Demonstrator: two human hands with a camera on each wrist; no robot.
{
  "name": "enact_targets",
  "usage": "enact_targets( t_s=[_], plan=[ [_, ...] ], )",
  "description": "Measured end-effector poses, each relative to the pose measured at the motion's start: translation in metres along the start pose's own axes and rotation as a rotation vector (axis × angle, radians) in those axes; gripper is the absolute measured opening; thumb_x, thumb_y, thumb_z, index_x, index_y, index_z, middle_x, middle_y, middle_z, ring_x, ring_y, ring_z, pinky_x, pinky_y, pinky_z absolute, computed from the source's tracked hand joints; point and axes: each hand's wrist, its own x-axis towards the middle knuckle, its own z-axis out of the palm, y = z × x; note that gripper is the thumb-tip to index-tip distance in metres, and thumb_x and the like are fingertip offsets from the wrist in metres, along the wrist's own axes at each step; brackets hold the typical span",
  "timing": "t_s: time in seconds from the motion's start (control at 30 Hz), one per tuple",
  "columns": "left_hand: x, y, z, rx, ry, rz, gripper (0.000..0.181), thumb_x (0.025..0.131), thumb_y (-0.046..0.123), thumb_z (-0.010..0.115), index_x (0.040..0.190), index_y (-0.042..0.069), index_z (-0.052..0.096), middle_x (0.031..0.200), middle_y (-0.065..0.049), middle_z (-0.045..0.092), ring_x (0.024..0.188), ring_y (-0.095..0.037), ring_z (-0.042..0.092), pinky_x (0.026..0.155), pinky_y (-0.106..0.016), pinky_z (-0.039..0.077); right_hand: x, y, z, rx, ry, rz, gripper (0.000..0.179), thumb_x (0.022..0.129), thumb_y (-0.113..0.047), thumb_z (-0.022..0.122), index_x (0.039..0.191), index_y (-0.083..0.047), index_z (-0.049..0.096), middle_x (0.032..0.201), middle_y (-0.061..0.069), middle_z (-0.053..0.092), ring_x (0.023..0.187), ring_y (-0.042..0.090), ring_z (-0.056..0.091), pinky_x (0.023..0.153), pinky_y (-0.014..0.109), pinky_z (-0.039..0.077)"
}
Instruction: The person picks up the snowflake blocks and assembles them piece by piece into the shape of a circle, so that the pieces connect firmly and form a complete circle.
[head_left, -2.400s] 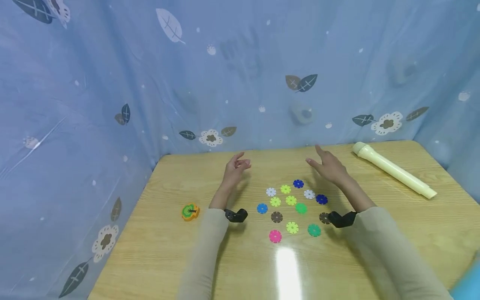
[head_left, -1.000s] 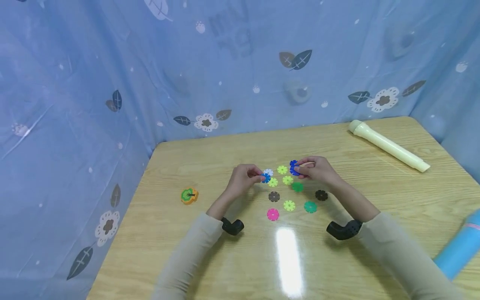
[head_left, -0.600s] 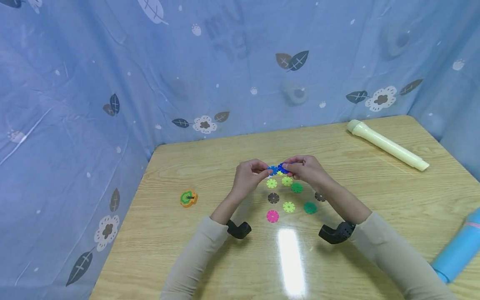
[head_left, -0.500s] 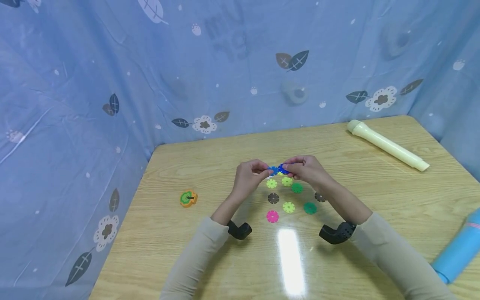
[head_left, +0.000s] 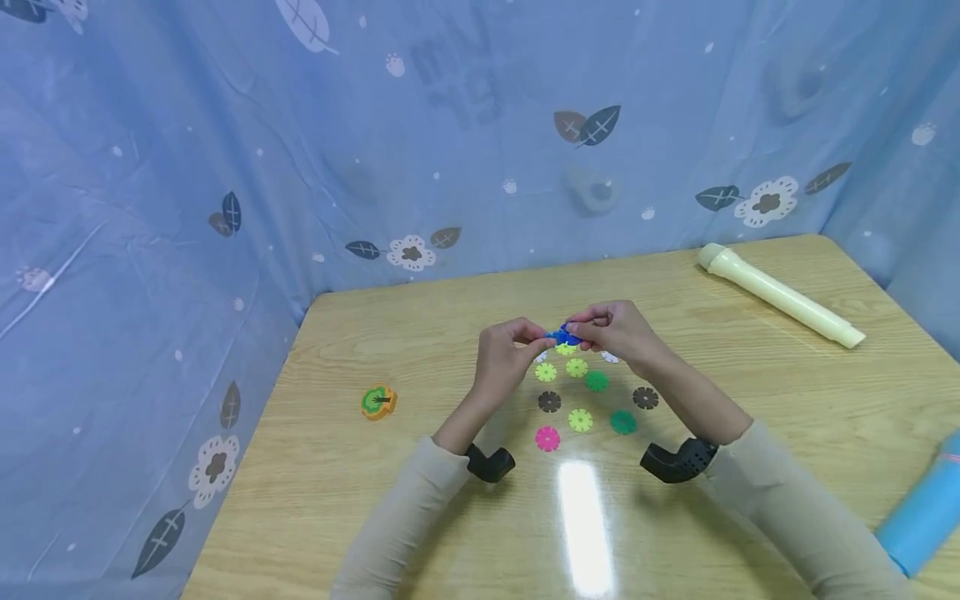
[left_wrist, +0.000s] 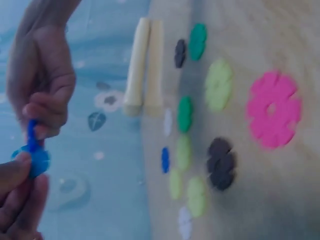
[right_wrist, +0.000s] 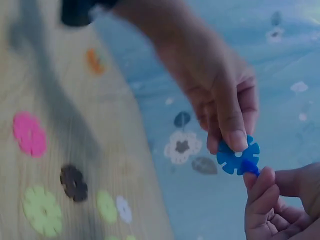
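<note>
My left hand [head_left: 507, 354] pinches a light blue notched plastic disc [right_wrist: 230, 161] between thumb and fingers. Opposite it, my right hand [head_left: 617, 333] pinches a dark blue notched disc [left_wrist: 31, 134]. The two discs meet at their rims above the table, the dark one turned edge-on and crossing the light one. In the right wrist view, the left hand [right_wrist: 225, 105] comes from above and the right hand [right_wrist: 280, 200] from the lower right. Fingers cover much of the dark blue disc.
Several loose discs lie below the hands, among them pink [head_left: 547, 438], brown [head_left: 550, 402], yellow-green [head_left: 581, 420] and green [head_left: 623, 422]. An orange tree-shaped piece [head_left: 378, 402] sits left. A cream tube [head_left: 783, 296] lies back right, a blue cylinder [head_left: 922, 508] front right. A patterned curtain [head_left: 480, 150] encloses the table.
Both hands were empty, then each picked up a blue disc from the table. They brought the discs together, and the dark blue one has since turned edge-on against the light blue one.
</note>
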Motion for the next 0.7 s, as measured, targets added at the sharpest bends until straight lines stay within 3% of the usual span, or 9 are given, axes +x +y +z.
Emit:
enact_targets(
  t_s=[0.17, 0.27, 0.4, 0.43, 0.47, 0.57, 0.7],
  plan=[
    [0.008, -0.001, -0.007, -0.022, -0.142, -0.03, 0.015, 0.083, 0.02, 0.068, 0.083, 0.006, 0.071, 0.079, -0.006, 0.071, 0.075, -0.013, 0.067, 0.063, -0.019, 0.05, 0.006, 0.001, -0.004, -0.139, 0.01, -0.098, 0.026, 0.091, -0.016, 0.058, 0.105, 0.005, 0.064, 0.073, -0.002, 0.065, 0.062, 0.007, 0.057, 0.059, 0.02, 0.047],
    [0.012, -0.008, -0.005, -0.1, -0.213, -0.077, 0.022, 0.089, 0.022, 0.061, 0.089, 0.002, 0.071, 0.081, -0.011, 0.071, 0.078, -0.024, 0.068, 0.068, -0.028, 0.053, 0.008, 0.006, -0.004, -0.193, 0.002, -0.164, 0.024, 0.092, -0.014, 0.055, 0.106, 0.003, 0.065, 0.08, 0.006, 0.066, 0.064, 0.011, 0.057, 0.057, 0.021, 0.045],
    [0.017, -0.018, 0.003, -0.228, -0.278, -0.202, 0.026, 0.092, 0.02, 0.056, 0.094, -0.003, 0.068, 0.082, -0.016, 0.069, 0.085, -0.038, 0.063, 0.075, -0.039, 0.052, 0.007, 0.009, 0.0, -0.25, -0.011, -0.22, 0.024, 0.093, -0.009, 0.053, 0.109, 0.005, 0.064, 0.088, 0.016, 0.068, 0.061, 0.01, 0.055, 0.051, 0.022, 0.042],
    [0.018, -0.02, 0.004, -0.241, -0.287, -0.234, 0.026, 0.092, 0.02, 0.056, 0.094, -0.003, 0.068, 0.081, -0.015, 0.068, 0.086, -0.039, 0.062, 0.074, -0.037, 0.051, 0.006, 0.009, 0.001, -0.254, -0.013, -0.222, 0.025, 0.093, -0.008, 0.053, 0.111, 0.005, 0.062, 0.088, 0.018, 0.068, 0.06, 0.009, 0.055, 0.049, 0.022, 0.041],
    [0.018, -0.021, 0.005, -0.251, -0.297, -0.262, 0.025, 0.092, 0.019, 0.057, 0.094, -0.003, 0.068, 0.079, -0.012, 0.066, 0.085, -0.039, 0.061, 0.071, -0.033, 0.05, 0.005, 0.009, 0.003, -0.255, -0.015, -0.223, 0.026, 0.093, -0.007, 0.053, 0.113, 0.006, 0.061, 0.087, 0.018, 0.068, 0.059, 0.007, 0.055, 0.049, 0.021, 0.041],
    [0.018, -0.022, 0.006, -0.278, -0.315, -0.323, 0.023, 0.091, 0.018, 0.057, 0.093, -0.002, 0.068, 0.078, -0.004, 0.063, 0.078, -0.028, 0.058, 0.076, -0.041, 0.049, 0.003, 0.01, 0.003, -0.229, -0.037, -0.227, 0.03, 0.094, -0.009, 0.052, 0.12, 0.005, 0.056, 0.084, 0.018, 0.069, 0.062, 0.008, 0.059, 0.055, 0.022, 0.046],
    [0.02, -0.022, 0.001, -0.284, -0.303, -0.366, 0.024, 0.091, 0.02, 0.058, 0.091, -0.002, 0.068, 0.078, 0.001, 0.059, 0.076, -0.014, 0.053, 0.086, -0.051, 0.044, -0.003, 0.021, -0.012, -0.232, -0.041, -0.224, 0.037, 0.095, -0.019, 0.052, 0.127, -0.001, 0.053, 0.098, 0.02, 0.067, 0.078, 0.019, 0.065, 0.067, 0.028, 0.051]
  ],
)
